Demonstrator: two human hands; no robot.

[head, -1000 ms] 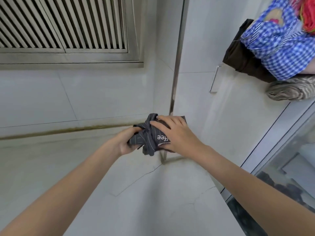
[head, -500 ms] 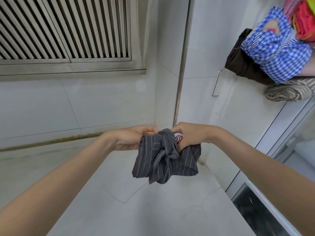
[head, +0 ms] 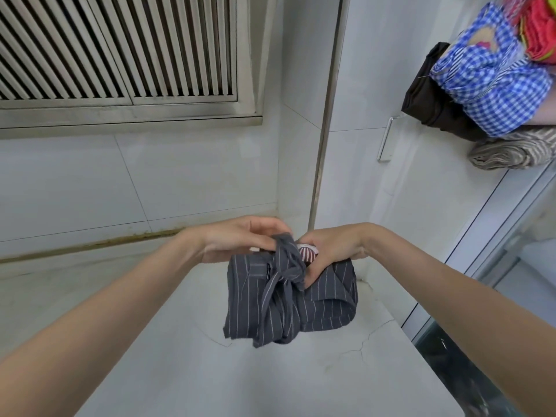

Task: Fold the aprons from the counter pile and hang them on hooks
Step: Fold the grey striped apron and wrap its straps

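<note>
I hold the folded grey striped apron (head: 288, 299) above the counter (head: 210, 371), near the far corner | left hand (head: 240, 239) pinches its tie, right hand (head: 334, 251) grips the top edge | advice: keep the bundle tight, free a loop for the hook (head: 386, 139) far right.

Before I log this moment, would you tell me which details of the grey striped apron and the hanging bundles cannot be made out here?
- Head view: the grey striped apron is bunched, so its printed side is hidden.
- Right hand: its grip covers most of a red-striped patch.
- Left hand: its fingertips are behind the apron's strap.
- The hooks are hidden behind the blue checked bundle.
- The red fabric is cut by the frame edge.
</note>
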